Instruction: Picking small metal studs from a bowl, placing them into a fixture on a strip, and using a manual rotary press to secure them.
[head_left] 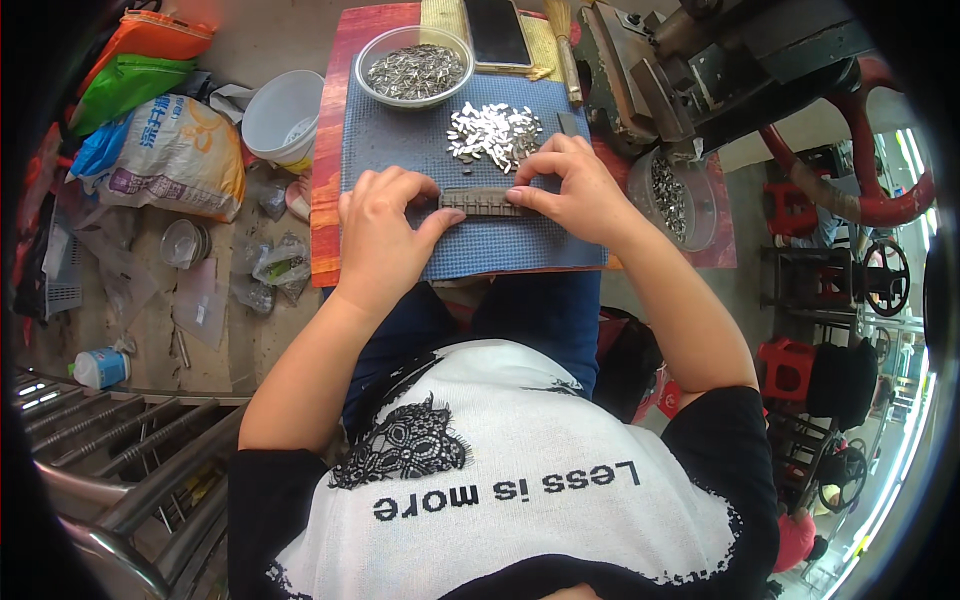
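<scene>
A dark grey slotted metal bar [474, 203] lies crosswise on the blue textured mat [385, 145]. My left hand [390, 225] grips its left end, thumb on the near side and fingers beyond. At the right end, my right hand [578, 192] has its thumb and forefinger closed on the bar; whether a small piece is also between them is hidden. Just beyond the bar is a loose pile of small white and dark pieces [490, 132]. Farther back stands a clear plastic bowl [412, 103] full of small silvery metal pieces.
A phone [497, 32] and a brush [566, 55] lie at the mat's far edge. A heavy dark machine [640, 75] stands at the right, above another clear tub [700, 228] of metal pieces. Left of the table are a white bucket [275, 115] and a printed sack [165, 160].
</scene>
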